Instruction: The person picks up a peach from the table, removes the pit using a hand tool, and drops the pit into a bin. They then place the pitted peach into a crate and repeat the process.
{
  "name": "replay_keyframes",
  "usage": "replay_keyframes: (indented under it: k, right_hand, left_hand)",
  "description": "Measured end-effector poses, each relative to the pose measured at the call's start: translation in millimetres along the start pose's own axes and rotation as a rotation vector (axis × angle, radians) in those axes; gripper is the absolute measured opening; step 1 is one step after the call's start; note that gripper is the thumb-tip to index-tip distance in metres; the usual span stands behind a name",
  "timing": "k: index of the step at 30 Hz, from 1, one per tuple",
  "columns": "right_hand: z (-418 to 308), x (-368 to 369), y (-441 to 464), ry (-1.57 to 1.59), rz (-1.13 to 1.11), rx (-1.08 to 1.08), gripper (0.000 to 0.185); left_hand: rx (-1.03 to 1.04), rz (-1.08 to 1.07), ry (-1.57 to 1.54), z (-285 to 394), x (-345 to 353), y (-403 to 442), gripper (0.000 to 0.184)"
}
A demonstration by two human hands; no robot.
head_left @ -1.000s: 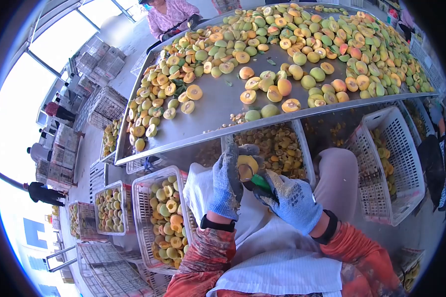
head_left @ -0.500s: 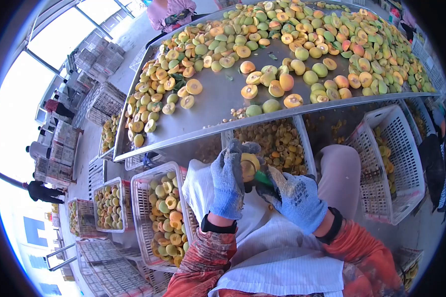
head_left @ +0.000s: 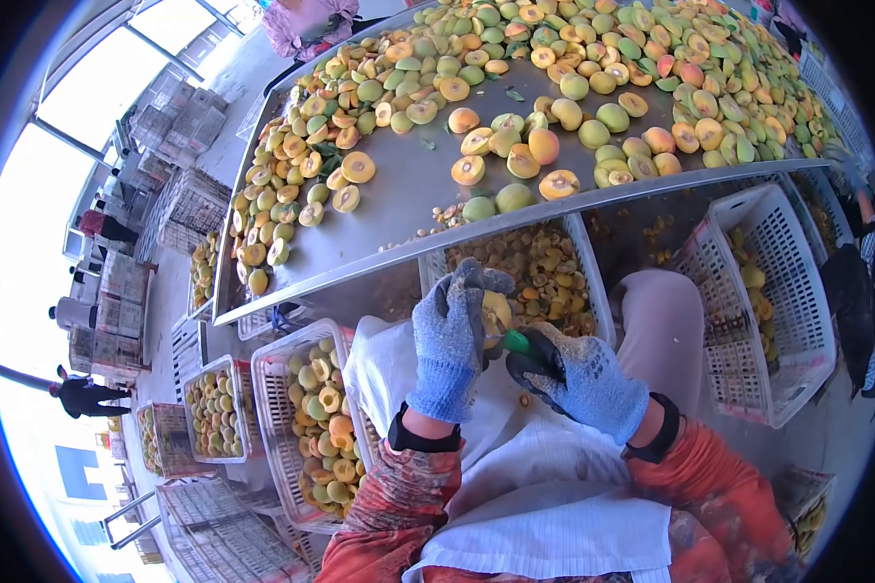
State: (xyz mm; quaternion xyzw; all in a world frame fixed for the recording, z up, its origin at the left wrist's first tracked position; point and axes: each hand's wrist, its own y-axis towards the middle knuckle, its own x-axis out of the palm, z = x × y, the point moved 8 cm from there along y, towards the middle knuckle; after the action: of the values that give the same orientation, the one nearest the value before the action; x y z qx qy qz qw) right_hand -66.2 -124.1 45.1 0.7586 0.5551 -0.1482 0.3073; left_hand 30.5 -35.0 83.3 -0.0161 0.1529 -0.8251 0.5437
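Observation:
My left hand (head_left: 445, 345), in a blue glove with dark, worn fingers, is closed around an apricot half (head_left: 497, 313) above my lap. My right hand (head_left: 593, 381), gloved alike, grips a green-handled pitting tool (head_left: 518, 342). Its short metal end touches or nearly touches the fruit; the tip itself is hidden. A small brown piece, looking like a pit (head_left: 525, 399), shows against the white apron (head_left: 515, 466) below my hands.
A metal table (head_left: 399, 204) ahead bears many whole and halved apricots. Under its edge stands a crate (head_left: 593, 282) of scraps. A crate of fruit (head_left: 262, 364) is at my left, and a white crate (head_left: 787, 282) at my right. People and stacked crates stand farther left.
The view has shifted slightly. The apricot half has turned in my left hand, and the tool has drawn a little away from it. A small brown piece now shows below my hands.

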Motion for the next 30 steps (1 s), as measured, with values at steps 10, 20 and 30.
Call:
replay_keyframes:
  k: [10,20,30]
  right_hand:
    - [11.3,37.1,-14.6,1.473,-0.402,0.760,0.033]
    - [93.4,33.8,-11.7,1.018,-0.149,0.787,0.020]
    - [85.9,23.1,3.1,1.036,-0.262,0.744,0.014]
  left_hand:
    - [0.188,0.027,-0.220,-9.0,11.1,32.3,0.041]
    - [-0.042,0.587,0.088,-177.9,-278.4,24.0,0.037]
    - [0.156,0.399,0.165,-78.4,-211.8,147.8,0.032]
